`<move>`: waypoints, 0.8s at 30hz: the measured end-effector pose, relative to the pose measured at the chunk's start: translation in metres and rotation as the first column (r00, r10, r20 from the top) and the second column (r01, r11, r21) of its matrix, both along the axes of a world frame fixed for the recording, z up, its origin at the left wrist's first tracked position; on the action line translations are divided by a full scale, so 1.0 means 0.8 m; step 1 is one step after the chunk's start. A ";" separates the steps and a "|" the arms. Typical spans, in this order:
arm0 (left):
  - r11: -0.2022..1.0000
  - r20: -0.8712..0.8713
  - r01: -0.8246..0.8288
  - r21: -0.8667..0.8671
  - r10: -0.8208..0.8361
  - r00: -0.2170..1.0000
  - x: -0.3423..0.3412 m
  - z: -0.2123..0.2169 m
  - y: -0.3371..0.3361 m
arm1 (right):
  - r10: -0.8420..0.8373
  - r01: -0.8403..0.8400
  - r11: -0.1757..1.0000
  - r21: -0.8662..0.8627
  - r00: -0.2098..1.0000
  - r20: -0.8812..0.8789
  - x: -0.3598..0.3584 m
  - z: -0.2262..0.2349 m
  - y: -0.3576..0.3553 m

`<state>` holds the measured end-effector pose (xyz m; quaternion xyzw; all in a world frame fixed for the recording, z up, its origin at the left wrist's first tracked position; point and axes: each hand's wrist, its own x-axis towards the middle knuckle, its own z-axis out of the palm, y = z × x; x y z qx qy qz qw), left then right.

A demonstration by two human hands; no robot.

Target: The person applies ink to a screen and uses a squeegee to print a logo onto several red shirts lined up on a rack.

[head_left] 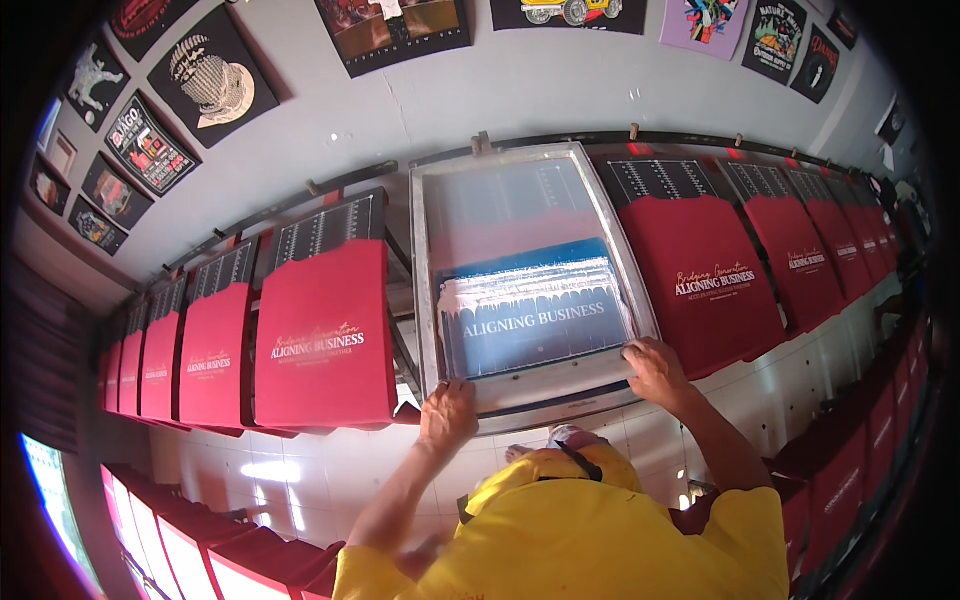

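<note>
A silver-rimmed screen printing frame (545,387) lies before me over the row of printing boards. Its mesh carries a blue stencil area (540,345) with pale lettering. White ink (525,283) is smeared in a band across it, with drips running toward me. My left hand (448,412) is closed on the near left corner of the frame. My right hand (656,370) grips the near right corner, fingers curled over the rim. What lies beneath the frame shows only faintly through the mesh.
Red fabric pieces with white print lie on boards to the left (325,320) and right (700,265), running off both ways. A dark rail (350,180) runs behind them. Behind me stand more red pieces (845,490). Printed pictures (213,82) hang on the grey wall.
</note>
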<state>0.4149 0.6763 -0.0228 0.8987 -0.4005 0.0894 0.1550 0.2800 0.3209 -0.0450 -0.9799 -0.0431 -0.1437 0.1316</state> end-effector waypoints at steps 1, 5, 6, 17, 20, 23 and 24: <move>0.999 -0.010 -0.048 -0.006 0.048 0.999 0.000 0.001 -0.001 | -0.003 0.004 0.999 -0.032 1.000 0.021 0.000 0.010 0.001; 0.997 0.088 -0.041 -0.059 0.046 0.995 -0.018 0.004 0.002 | -0.046 0.041 0.992 -0.119 0.998 -0.037 -0.024 0.031 0.010; 0.998 0.099 -0.036 -0.056 0.041 0.994 -0.024 0.002 0.003 | -0.027 0.026 0.993 -0.115 1.000 -0.009 -0.031 0.021 0.011; 0.999 0.210 0.051 0.019 -0.053 0.976 0.066 -0.022 -0.012 | -0.066 0.086 0.988 -0.131 0.987 0.150 0.045 -0.023 -0.010; 0.997 0.190 0.081 -0.002 -0.079 0.979 0.127 -0.004 -0.041 | -0.092 0.114 0.972 -0.206 0.989 0.116 0.104 -0.017 -0.038; 0.999 0.178 0.054 0.006 -0.054 0.983 0.177 0.003 -0.058 | -0.108 0.111 0.981 -0.156 0.994 0.030 0.159 -0.004 -0.065; 0.998 0.170 0.056 0.007 -0.057 0.984 0.186 0.007 -0.060 | -0.103 0.100 0.987 -0.129 0.995 -0.018 0.172 0.008 -0.070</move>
